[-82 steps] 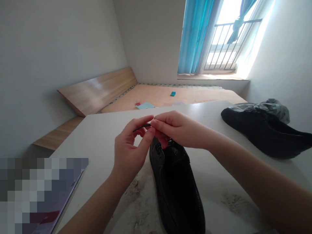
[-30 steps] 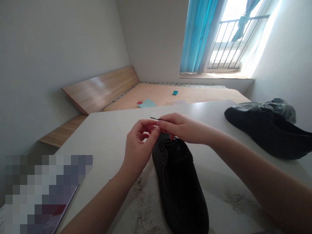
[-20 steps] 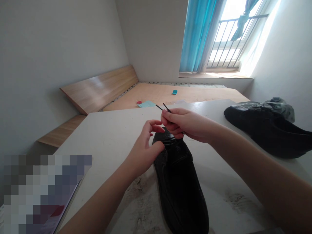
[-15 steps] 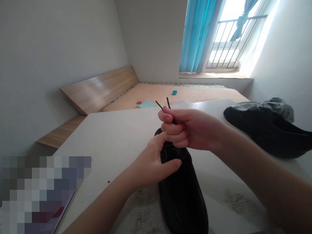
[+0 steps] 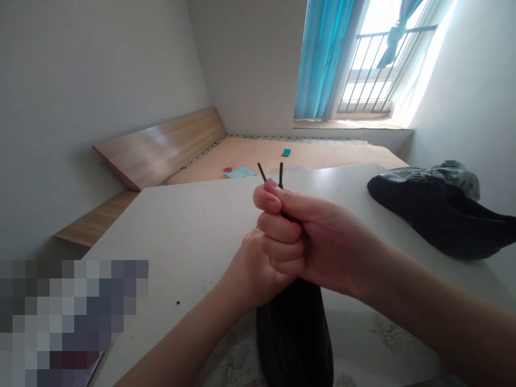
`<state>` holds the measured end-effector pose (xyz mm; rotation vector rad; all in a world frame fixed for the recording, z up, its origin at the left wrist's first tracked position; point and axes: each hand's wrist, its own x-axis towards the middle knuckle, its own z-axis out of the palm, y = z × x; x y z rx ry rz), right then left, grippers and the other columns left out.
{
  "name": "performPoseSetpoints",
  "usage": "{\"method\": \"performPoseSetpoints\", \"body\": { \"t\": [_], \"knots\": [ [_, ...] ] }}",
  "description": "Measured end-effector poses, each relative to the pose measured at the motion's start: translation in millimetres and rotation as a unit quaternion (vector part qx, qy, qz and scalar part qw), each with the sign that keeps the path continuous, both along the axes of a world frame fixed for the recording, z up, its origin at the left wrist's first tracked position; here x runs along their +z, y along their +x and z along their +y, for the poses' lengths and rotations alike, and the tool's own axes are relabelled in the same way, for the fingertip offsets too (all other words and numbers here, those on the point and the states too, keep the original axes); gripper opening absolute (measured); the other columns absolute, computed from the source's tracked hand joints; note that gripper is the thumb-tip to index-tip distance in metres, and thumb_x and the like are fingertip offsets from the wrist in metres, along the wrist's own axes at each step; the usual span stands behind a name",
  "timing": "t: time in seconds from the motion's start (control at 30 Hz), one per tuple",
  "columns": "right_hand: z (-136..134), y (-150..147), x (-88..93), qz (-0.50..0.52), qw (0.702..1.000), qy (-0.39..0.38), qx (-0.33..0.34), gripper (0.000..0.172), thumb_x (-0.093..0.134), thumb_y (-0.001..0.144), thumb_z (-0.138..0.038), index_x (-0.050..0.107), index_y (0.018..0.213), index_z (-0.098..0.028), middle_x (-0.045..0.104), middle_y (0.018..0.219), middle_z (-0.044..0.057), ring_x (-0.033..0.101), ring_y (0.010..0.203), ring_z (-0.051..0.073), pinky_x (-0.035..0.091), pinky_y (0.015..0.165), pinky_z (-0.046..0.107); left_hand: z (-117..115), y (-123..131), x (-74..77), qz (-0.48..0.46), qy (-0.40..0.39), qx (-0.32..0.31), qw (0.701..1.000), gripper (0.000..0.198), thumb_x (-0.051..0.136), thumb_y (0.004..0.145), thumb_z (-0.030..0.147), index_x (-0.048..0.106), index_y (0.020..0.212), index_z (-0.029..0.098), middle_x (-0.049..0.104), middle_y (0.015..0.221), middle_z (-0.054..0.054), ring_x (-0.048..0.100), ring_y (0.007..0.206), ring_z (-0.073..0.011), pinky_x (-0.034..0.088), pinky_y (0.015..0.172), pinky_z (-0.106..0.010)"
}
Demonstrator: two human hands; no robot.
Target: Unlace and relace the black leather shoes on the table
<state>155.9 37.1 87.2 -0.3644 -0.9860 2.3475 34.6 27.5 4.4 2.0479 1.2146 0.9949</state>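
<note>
A black shoe point(image 5: 296, 338) rests on the white table in front of me, its near end toward me. My right hand point(image 5: 292, 236) is closed in a fist above the shoe's far part. From the top of that fist stick out two thin black ends of a shoelace point(image 5: 281, 173), pinched between thumb and forefinger. Low behind the fist, my left hand point(image 5: 252, 274) grips the shoe from its left side. The right hand covers most of its fingers, and also the shoe's far end and lacing.
A second black shoe point(image 5: 439, 215) lies at the right of the white table point(image 5: 173, 236), with grey crumpled cloth point(image 5: 463, 174) behind it. Beyond the table is a bed point(image 5: 322, 156) with small papers on it. A blurred patch covers the lower left. Dark smudges mark the tabletop.
My right hand has come down and closer to me, still closed on the lace, and now hides more of the left hand and the shoe. The left thumb no longer shows.
</note>
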Motion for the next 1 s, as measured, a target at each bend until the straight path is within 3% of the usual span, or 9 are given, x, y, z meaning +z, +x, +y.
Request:
{"method": "performPoseSetpoints", "body": {
  "t": [0.1, 0.27, 0.37, 0.5, 0.6, 0.77, 0.9, 1.0],
  "knots": [
    [1.3, 2.7, 7.7, -0.010, 0.998, 0.016, -0.066, 0.043, 0.017, 0.105, -0.031, 0.035, 0.067, -0.020, 0.012, 0.049, -0.008, 0.007, 0.040, 0.007, 0.007, 0.035, 0.017, -0.6, 0.5, -1.2, -0.004, 0.000, -0.007, 1.000, 0.017, 0.069, 0.075, 0.032, 0.062, 0.086, 0.021, 0.067, 0.094, -0.001, 0.061, 0.089, -0.0201, 0.051, 0.077, -0.029],
    [1.3, 5.6, 16.9, -0.075, 0.986, 0.077, -0.129, 0.042, 0.024, 0.104, -0.035, 0.035, 0.066, -0.021, 0.013, 0.047, -0.008, 0.010, 0.037, 0.006, 0.012, 0.035, 0.018, -1.4, 0.9, -1.8, -0.001, -0.028, -0.007, 1.000, 0.025, 0.069, 0.077, 0.040, 0.061, 0.091, 0.020, 0.067, 0.096, -0.004, 0.062, 0.093, -0.0247, 0.050, 0.088, -0.041],
    [5.9, 6.9, 20.9, -0.086, 0.979, 0.100, -0.155, 0.042, 0.020, 0.104, -0.030, 0.034, 0.065, -0.021, 0.012, 0.047, -0.008, 0.011, 0.037, 0.006, 0.010, 0.036, 0.019, -2.1, 0.7, -0.9, 0.003, -0.041, -0.006, 0.999, 0.030, 0.071, 0.076, 0.035, 0.062, 0.100, 0.020, 0.064, 0.112, -0.007, 0.057, 0.110, -0.0275, 0.040, 0.104, -0.047],
    [24.1, 15.4, 25.4, -0.116, 0.954, 0.135, -0.242, 0.041, 0.024, 0.104, -0.028, 0.033, 0.065, -0.021, 0.010, 0.048, -0.008, 0.012, 0.037, 0.005, 0.008, 0.039, 0.020, -2.7, -0.3, 0.0, 0.011, -0.061, -0.005, 0.998, 0.059, 0.072, 0.074, 0.033, 0.051, 0.127, 0.019, 0.048, 0.139, -0.010, 0.040, 0.132, -0.0274, 0.030, 0.114, -0.045],
    [45.9, 24.6, 21.6, -0.097, 0.948, 0.137, -0.272, 0.041, 0.024, 0.104, -0.025, 0.032, 0.064, -0.020, 0.010, 0.050, -0.007, 0.013, 0.038, 0.005, 0.008, 0.039, 0.020, -2.7, -2.5, 1.2, 0.028, -0.092, -0.010, 0.995, 0.070, 0.071, 0.073, 0.034, 0.043, 0.136, 0.019, 0.047, 0.141, -0.009, 0.041, 0.132, -0.0264, 0.032, 0.114, -0.043],
    [76.0, 33.3, 6.9, -0.042, 0.957, 0.076, -0.276, 0.043, 0.021, 0.104, -0.018, 0.032, 0.063, -0.019, 0.009, 0.051, -0.007, 0.011, 0.040, 0.006, 0.009, 0.037, 0.019, -2.9, -8.2, 3.3, 0.082, -0.091, -0.038, 0.992, 0.081, 0.071, 0.067, 0.028, 0.039, 0.141, 0.019, 0.043, 0.146, -0.009, 0.036, 0.136, -0.0280, 0.029, 0.116, -0.042],
    [75.6, 32.4, 5.8, -0.042, 0.959, 0.073, -0.269, 0.043, 0.023, 0.104, -0.020, 0.036, 0.063, -0.019, 0.009, 0.051, -0.007, 0.009, 0.040, 0.007, 0.009, 0.037, 0.019, -6.9, -7.5, 5.2, 0.111, -0.045, -0.041, 0.992, 0.091, 0.069, 0.065, 0.027, 0.029, 0.146, 0.019, 0.039, 0.148, -0.011, 0.035, 0.136, -0.0292, 0.029, 0.115, -0.045],
    [68.7, 31.3, 9.1, -0.047, 0.961, 0.092, -0.258, 0.043, 0.025, 0.103, -0.019, 0.037, 0.062, -0.019, 0.009, 0.052, -0.007, 0.010, 0.041, 0.007, 0.009, 0.038, 0.020, -13.7, -2.5, 9.7, 0.150, 0.076, 0.040, 0.985, 0.064, 0.062, 0.067, 0.019, 0.046, 0.128, 0.015, 0.052, 0.128, -0.012, 0.045, 0.120, -0.0288, 0.037, 0.105, -0.047]
  ]
}}
